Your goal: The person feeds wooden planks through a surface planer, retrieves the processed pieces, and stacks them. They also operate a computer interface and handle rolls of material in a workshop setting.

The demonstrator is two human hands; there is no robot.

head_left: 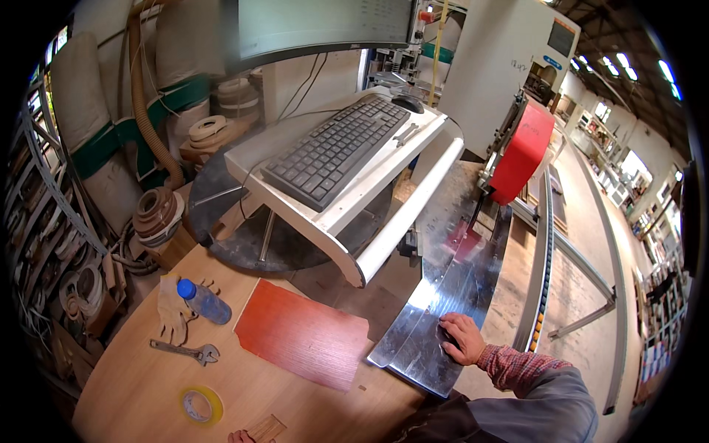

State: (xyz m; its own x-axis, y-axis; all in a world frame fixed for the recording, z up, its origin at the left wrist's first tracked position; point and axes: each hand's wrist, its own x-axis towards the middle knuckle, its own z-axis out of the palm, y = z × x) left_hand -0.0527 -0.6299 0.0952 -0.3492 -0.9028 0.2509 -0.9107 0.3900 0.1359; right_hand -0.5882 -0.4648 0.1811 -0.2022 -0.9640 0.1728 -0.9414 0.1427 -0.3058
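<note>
My right hand (461, 340) lies palm down on a shiny metal machine table (413, 354), its fingers stretched over the surface. At the bottom edge only the fingertips of my left hand (240, 437) show, closed on a small strip of wood (266, 428); the rest of that hand is out of the picture. Between the hands, a reddish-brown wood-grain sheet (303, 332) lies flat on the light wooden table (140, 391). To its left are a blue-capped plastic bottle (204, 302), a work glove (174, 314), an adjustable wrench (188, 352) and a roll of yellow tape (201, 405).
A white stand (317, 240) with a black keyboard (336, 151), mouse (407, 104) and small spanner (405, 135) juts over the middle, below a monitor (325, 26). A red machine cover (523, 151) stands beyond the metal table. Edging rolls (158, 214) sit at left; a metal rail (543, 258) runs along the right.
</note>
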